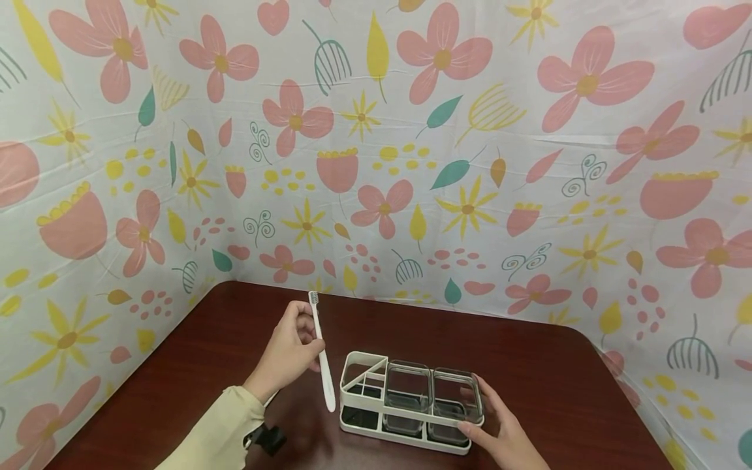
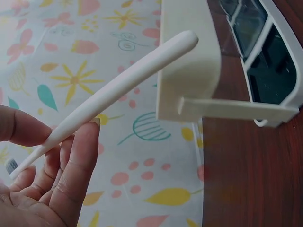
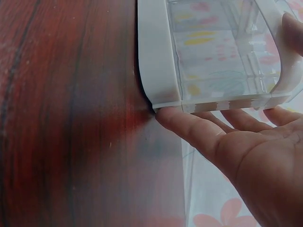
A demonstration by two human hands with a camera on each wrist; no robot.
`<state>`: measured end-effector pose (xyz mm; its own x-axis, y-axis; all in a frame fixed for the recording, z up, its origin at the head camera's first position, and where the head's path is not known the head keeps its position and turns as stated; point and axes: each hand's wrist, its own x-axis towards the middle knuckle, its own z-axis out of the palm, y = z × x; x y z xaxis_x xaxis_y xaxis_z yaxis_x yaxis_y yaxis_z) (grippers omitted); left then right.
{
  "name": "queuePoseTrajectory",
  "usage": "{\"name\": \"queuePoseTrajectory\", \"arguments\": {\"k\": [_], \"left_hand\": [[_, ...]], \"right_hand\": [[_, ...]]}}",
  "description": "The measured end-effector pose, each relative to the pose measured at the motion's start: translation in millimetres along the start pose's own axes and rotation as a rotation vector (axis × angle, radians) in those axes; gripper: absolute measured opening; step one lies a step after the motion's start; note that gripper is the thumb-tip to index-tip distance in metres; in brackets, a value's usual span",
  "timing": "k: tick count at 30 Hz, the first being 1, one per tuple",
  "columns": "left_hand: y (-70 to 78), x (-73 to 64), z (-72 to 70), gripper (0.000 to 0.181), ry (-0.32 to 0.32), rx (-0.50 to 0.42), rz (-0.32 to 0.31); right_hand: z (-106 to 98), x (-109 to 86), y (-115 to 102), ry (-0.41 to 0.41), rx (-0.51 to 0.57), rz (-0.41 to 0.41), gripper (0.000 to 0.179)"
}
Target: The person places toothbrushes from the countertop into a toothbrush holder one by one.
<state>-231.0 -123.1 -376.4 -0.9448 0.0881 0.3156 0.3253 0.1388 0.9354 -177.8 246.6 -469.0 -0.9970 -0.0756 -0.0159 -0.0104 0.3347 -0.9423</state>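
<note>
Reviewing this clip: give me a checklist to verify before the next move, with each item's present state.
1. Toothbrush held: ok, pinched in the left hand.
2. Bristles up, handle end down: ok.
3. Handle end over a rack opening: not ok, it is beside the rack's left end.
4. Right hand on the rack: ok, at its right end.
5. Both clear cups in the rack: ok.
6. Right hand's grip firm: cannot tell.
</note>
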Motion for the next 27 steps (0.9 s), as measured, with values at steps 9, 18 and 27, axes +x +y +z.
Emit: {"name": "queuePoseTrajectory", "arguments": {"k": [9,18,27], "left_hand": [[7.7,4.9,11.0,0.041,-0.018,-0.095,-0.008],[13.4,7.9,23.5,0.032,-0.013,-0.144,0.009],[11.6,10.7,33.0,0.023,-0.008,-0.159,0.030]], "right_hand": [[-0.3,0.5,1.9,0.013,-0.008,-0.003,0.080],[-0.4,0.6,2.8,0.018,-0.032,-0.010,0.081],[0.5,0.4,3.3,0.001,0.038,-0.010,0.079]]}}
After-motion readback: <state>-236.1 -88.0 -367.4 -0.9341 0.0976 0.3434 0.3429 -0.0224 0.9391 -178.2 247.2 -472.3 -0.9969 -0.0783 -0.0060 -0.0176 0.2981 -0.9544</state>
